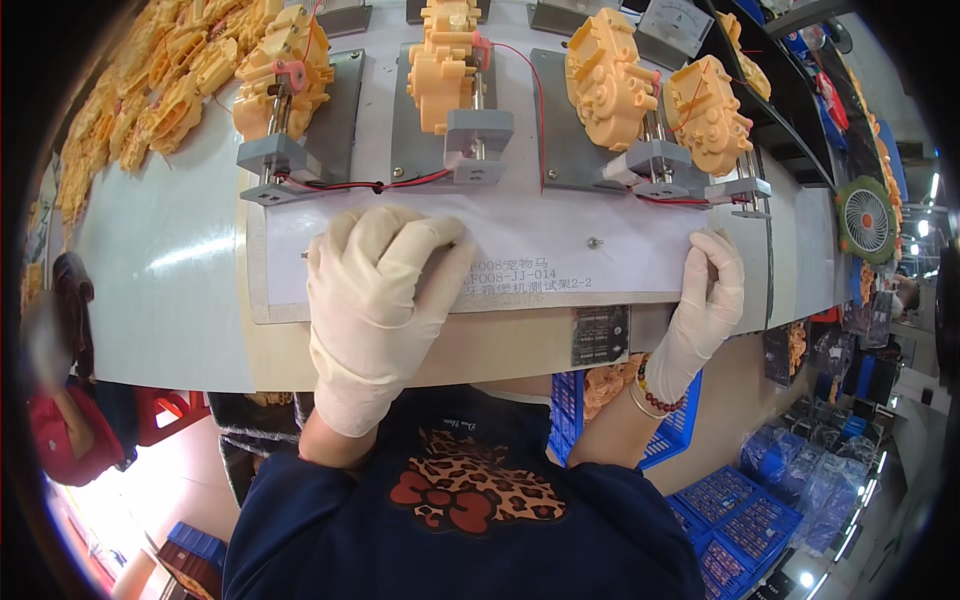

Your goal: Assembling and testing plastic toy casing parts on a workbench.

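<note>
My left hand (385, 285), in a white glove, is over the left part of the white paper-faced panel (530, 235) along the table's near side. Its fingers are bent and the thumb lies close to the index finger; whatever is between the tips, if anything, is hidden. At the panel's right end is my gloved right hand (708, 300), fingers curled in toward the thumb, with any content out of sight. Beyond the hands, yellow plastic gearbox housings (440, 85) sit on grey test fixtures (480, 135) with metal rods. Red and black wires (415, 181) run between the fixtures.
Many yellow housings (150, 90) are heaped at the far left. A panel meter (675, 25) stands at the back right, and a small green fan (866, 218) at the right. Blue crates (720, 500) are below the table's right side. Another person's arm (70, 410) shows at the left.
</note>
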The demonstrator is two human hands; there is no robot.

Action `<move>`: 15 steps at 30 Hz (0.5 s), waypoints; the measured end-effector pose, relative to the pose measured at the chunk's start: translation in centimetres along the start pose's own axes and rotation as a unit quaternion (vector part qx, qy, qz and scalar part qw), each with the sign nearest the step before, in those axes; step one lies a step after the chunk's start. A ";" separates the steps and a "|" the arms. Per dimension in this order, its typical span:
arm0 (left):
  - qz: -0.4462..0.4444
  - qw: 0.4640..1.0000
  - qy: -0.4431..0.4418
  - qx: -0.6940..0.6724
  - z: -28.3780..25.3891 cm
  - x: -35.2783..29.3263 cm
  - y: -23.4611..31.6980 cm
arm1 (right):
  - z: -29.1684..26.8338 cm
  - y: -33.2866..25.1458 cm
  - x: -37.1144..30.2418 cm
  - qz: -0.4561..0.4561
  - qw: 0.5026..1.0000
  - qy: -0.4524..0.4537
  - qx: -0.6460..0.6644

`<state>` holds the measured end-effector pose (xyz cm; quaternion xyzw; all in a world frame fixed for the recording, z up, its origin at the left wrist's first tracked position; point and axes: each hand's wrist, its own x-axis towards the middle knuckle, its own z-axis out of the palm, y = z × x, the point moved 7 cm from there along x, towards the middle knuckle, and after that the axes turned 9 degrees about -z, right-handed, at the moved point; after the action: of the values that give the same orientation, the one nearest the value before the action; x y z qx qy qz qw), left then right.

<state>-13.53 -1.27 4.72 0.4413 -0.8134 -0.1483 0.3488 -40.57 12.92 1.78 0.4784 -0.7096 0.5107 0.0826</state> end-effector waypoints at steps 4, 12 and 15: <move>-0.012 1.000 -0.020 -0.009 0.4 -0.2 -0.3 | 0.2 -0.3 0.1 -0.019 0.999 0.008 -0.027; 0.002 0.996 0.090 0.000 -4.1 -0.5 -0.7 | -0.2 -7.1 -0.5 -0.116 0.985 0.121 0.024; -0.038 0.991 0.117 0.051 -5.0 -0.4 -3.6 | 2.9 -10.3 -0.8 -0.161 0.969 0.059 0.178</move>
<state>-7.67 -2.68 6.15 0.5035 -0.7564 -0.0668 0.4123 -31.20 10.79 6.60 0.5625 -0.5150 0.6357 0.1192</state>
